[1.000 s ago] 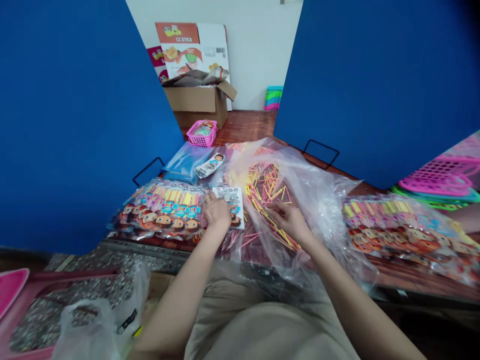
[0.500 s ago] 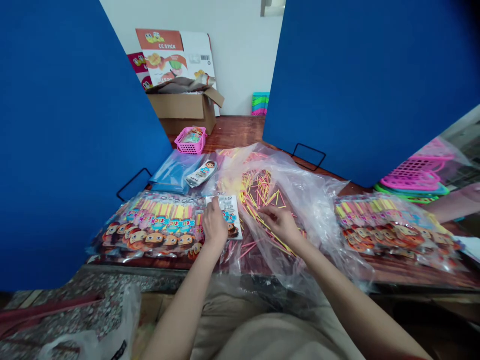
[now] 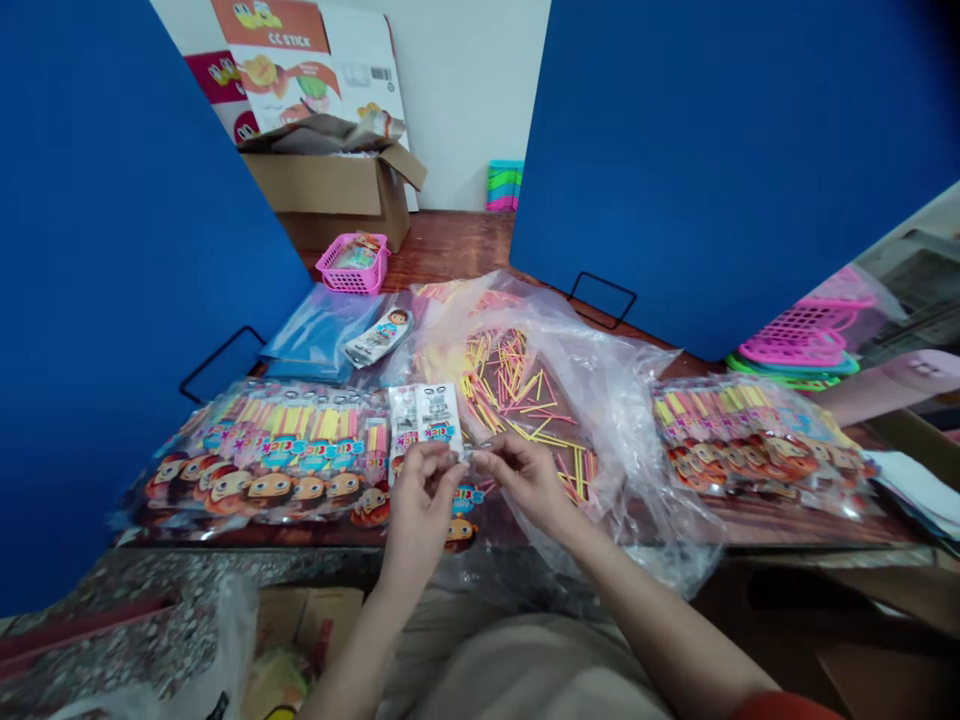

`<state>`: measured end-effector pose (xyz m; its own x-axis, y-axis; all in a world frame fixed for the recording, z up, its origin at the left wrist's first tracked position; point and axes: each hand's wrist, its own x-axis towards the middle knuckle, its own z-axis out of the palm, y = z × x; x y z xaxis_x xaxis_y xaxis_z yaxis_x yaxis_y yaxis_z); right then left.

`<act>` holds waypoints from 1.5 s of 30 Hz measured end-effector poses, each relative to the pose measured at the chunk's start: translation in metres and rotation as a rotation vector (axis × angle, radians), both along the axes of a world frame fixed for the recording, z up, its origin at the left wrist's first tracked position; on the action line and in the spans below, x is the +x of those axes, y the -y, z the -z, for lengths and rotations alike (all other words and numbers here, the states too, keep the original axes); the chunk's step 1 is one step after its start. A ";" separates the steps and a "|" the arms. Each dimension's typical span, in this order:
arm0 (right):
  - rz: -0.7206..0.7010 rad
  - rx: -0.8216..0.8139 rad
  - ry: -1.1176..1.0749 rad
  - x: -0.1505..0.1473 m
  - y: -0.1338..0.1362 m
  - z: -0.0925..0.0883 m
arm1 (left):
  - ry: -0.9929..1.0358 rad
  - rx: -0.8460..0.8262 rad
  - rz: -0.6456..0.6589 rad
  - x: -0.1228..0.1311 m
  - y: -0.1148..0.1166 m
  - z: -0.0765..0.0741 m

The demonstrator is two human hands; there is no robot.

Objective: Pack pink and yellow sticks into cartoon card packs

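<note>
My left hand and my right hand meet fingertip to fingertip, both closed in a pinch at the top edge of a small printed plastic pouch. A cartoon face shows on the pouch below my fingers; its mouth is hidden by them. Behind my left hand lie white printed pouches, side by side. Loose pink and yellow sticks are spread on a large clear plastic bag just beyond my right hand. Whether my right hand also holds sticks, I cannot make out.
Filled pouches lie in overlapping rows at the left, and more filled pouches at the right. Blue panels rise on both sides. A pink basket and an open cardboard box stand behind. Another person's arm shows at the right.
My left hand has left the white pouches and moved down with a pouch. My right hand has come away from the loose sticks and moved left to meet it.
</note>
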<state>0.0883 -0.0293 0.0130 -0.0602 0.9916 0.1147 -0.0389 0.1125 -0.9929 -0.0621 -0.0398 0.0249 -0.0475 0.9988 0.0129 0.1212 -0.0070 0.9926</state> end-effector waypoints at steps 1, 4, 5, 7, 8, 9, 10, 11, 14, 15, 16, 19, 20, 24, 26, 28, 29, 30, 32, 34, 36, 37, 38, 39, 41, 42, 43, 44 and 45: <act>-0.012 -0.007 0.015 -0.002 0.002 0.004 | 0.034 -0.031 0.016 0.000 0.000 0.004; -0.008 -0.024 0.068 -0.004 0.008 0.010 | 0.061 -0.083 0.052 0.003 0.004 0.014; 0.002 -0.022 0.082 -0.005 0.009 0.011 | 0.043 -0.087 0.033 0.005 0.006 0.017; 0.025 -0.008 0.106 -0.006 0.010 0.011 | -0.027 -0.069 -0.022 0.007 0.010 0.021; 0.038 0.001 0.121 -0.007 0.011 0.010 | -0.067 -0.055 -0.041 0.008 0.012 0.022; 0.051 0.009 0.136 -0.008 0.012 0.010 | -0.101 -0.039 -0.051 0.009 0.013 0.023; 0.061 0.017 0.152 -0.009 0.012 0.010 | -0.125 -0.024 -0.050 0.009 0.013 0.024; 0.066 0.024 0.166 -0.010 0.013 0.010 | -0.142 -0.012 -0.046 0.009 0.013 0.024; 0.050 0.043 0.183 -0.013 0.013 0.008 | -0.158 0.021 -0.050 0.009 0.012 0.021; 0.026 0.045 0.180 -0.013 0.012 0.006 | -0.155 0.029 -0.056 0.009 0.011 0.019; -0.014 0.045 0.171 -0.011 0.009 0.004 | -0.145 0.032 -0.060 0.009 0.010 0.016; -0.186 0.036 0.147 0.002 -0.016 -0.003 | -0.083 0.000 -0.063 0.007 0.009 0.010; -0.223 0.038 0.169 0.009 -0.030 -0.006 | -0.062 -0.016 -0.066 0.005 0.009 0.009; 0.134 0.023 0.839 0.040 -0.107 -0.007 | -0.048 -0.025 -0.104 -0.001 0.007 0.009; 0.209 -0.039 0.989 0.051 -0.145 -0.002 | -0.046 -0.028 -0.094 -0.003 0.007 0.009; 0.229 -0.115 1.095 0.059 -0.176 0.004 | -0.023 -0.042 -0.077 -0.005 0.007 0.008; 0.223 -0.152 1.140 0.061 -0.188 0.006 | -0.009 -0.051 -0.073 -0.005 0.007 0.007; 0.211 -0.187 1.182 0.062 -0.198 0.009 | 0.002 -0.060 -0.074 -0.006 0.008 0.007; 0.171 -0.242 1.251 0.063 -0.211 0.012 | 0.013 -0.072 -0.086 -0.007 0.008 0.005; 0.118 -0.267 1.305 0.063 -0.219 0.013 | 0.012 -0.072 -0.095 -0.010 0.006 0.004; 0.058 -0.268 1.346 0.063 -0.221 0.013 | 0.018 -0.072 -0.113 -0.013 0.004 0.005; 0.028 -0.263 1.364 0.063 -0.221 0.014 | 0.030 -0.076 -0.125 -0.014 0.003 0.006; -0.002 -0.258 1.380 0.063 -0.219 0.014 | 0.047 -0.084 -0.136 -0.015 0.002 0.007; -0.033 -0.251 1.394 0.063 -0.217 0.014 | 0.067 -0.093 -0.142 -0.015 0.000 0.008; -0.091 -0.232 1.413 0.064 -0.210 0.013 | 0.106 -0.110 -0.136 -0.014 -0.002 0.011; -0.119 -0.219 1.418 0.063 -0.206 0.013 | 0.121 -0.114 -0.127 -0.013 -0.003 0.012; -0.146 -0.205 1.419 0.063 -0.201 0.012 | 0.130 -0.114 -0.117 -0.011 -0.004 0.012; -0.170 -0.189 1.416 0.063 -0.197 0.012 | 0.134 -0.111 -0.111 -0.009 -0.004 0.012; -0.193 -0.176 1.411 0.062 -0.192 0.011 | 0.132 -0.107 -0.111 -0.007 -0.004 0.011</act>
